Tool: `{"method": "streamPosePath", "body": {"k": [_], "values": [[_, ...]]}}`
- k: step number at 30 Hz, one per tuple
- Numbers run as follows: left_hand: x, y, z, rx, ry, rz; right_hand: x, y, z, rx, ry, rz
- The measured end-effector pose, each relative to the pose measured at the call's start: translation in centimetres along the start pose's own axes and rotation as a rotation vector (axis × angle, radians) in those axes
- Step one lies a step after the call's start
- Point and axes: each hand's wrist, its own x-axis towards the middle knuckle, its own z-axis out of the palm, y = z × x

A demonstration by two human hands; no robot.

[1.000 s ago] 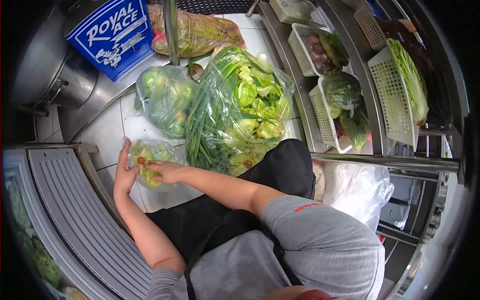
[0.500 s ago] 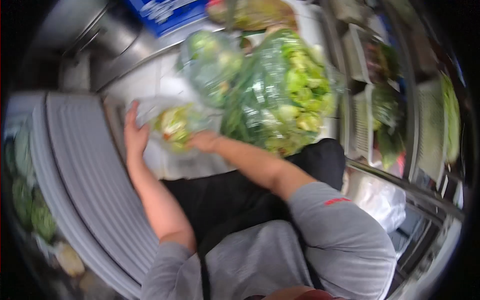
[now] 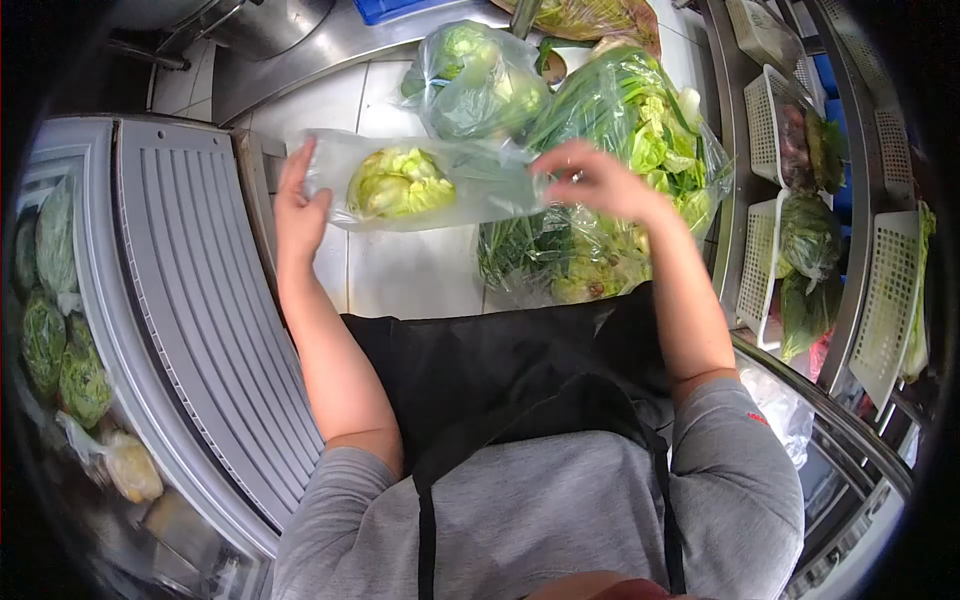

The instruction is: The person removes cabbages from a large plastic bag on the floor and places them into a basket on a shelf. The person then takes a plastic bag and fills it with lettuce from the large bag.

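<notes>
A clear plastic bag [image 3: 488, 185] is stretched sideways between my hands above the tiled floor. Inside its left half lies a lettuce head [image 3: 400, 183], pale green and leafy. My left hand [image 3: 302, 208] grips the bag's left end, thumb and fingers at its edge. At the other end, my right hand [image 3: 592, 182] pinches the plastic between thumb and fingers. Just beyond the right hand is a large bag of leafy greens [image 3: 665, 140], with long green stalks in it. Another knotted-looking bag of green vegetables [image 3: 475, 85] sits behind the stretched bag.
On my left stands a grey ribbed panel [image 3: 205, 300] beside a glass-fronted case with bagged vegetables [image 3: 85, 390]. To the right, a metal rack holds white baskets [image 3: 765, 260] of produce. A steel ledge [image 3: 300, 85] and a blue crate [image 3: 390, 8] are at the back.
My right hand has come out from beside the lettuce and moved right to the bag's end, pulling the plastic lengthwise. My left hand stays at the left end.
</notes>
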Motion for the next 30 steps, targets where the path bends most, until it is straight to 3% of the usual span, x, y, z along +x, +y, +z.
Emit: {"method": "streamPosePath", "body": {"k": [1,2,3,5,6,8,9,11,12,13,15,16,17,19,20,22,26,27,30], "values": [[0.0,-0.2,0.4,0.022,-0.088,-0.015,-1.1,2.1,-2.0,0.09,0.204,0.233],[-0.1,0.3,1.1,-0.042,-0.145,-0.004,-2.5,5.4,-3.9,-0.055,0.508,0.352],[0.1,0.7,1.5,-0.044,-0.146,-0.003,-4.9,11.1,-6.5,-0.142,0.624,0.468],[0.3,1.1,2.2,-0.182,-0.168,-0.055,-9.4,16.8,-8.5,-0.479,0.541,1.032],[0.4,1.0,2.3,-0.19,-0.178,-0.081,-11.7,18.6,-7.6,-0.479,0.537,1.046],[0.7,1.0,2.7,-0.22,-0.174,-0.09,-14.7,19.9,-6.2,0.356,0.454,1.177],[0.8,1.1,3.0,-0.247,-0.16,-0.1,-15.0,19.9,-6.1,0.352,0.456,1.182],[1.2,1.3,3.8,-0.245,-0.16,-0.098,-15.0,20.4,-5.7,0.021,0.122,1.003],[1.3,1.6,4.3,-0.244,-0.164,-0.096,-14.9,21.0,-5.9,0.034,0.09,0.907],[1.3,1.8,4.7,-0.239,-0.169,-0.093,-15.2,21.3,-5.8,0.037,0.085,0.907],[1.3,1.8,5.0,-0.22,-0.171,-0.104,-16.4,21.1,-5.3,-0.441,-0.012,1.154],[1.5,1.8,5.1,-0.202,-0.172,-0.111,-17.1,21.8,-4.8,-0.384,-0.017,1.34],[1.4,1.6,5.1,-0.198,-0.174,-0.112,-18.3,22.5,-3.5,-0.379,-0.018,1.34],[1.2,1.1,5.1,-0.237,-0.107,-0.13,-21.1,23.6,-1.0,-0.067,0.181,1.106],[1.0,1.4,5.1,-0.32,-0.086,-0.145,-21.2,23.2,-0.5,-0.066,0.176,1.102],[0.5,2.8,4.9,-0.44,-0.102,-0.207,-20.5,22.0,0.5,0.29,0.265,1.4],[-0.3,4.5,4.8,-0.596,-0.164,-0.248,-20.2,20.8,0.5,0.258,0.117,1.325],[-0.3,4.8,4.7,-0.599,-0.198,-0.212,-20.6,22.5,1.8,-0.022,0.112,1.025],[-0.6,5.8,5.7,-0.477,-0.271,-0.142,-21.0,22.7,3.3,-0.146,0.069,0.931]]}}
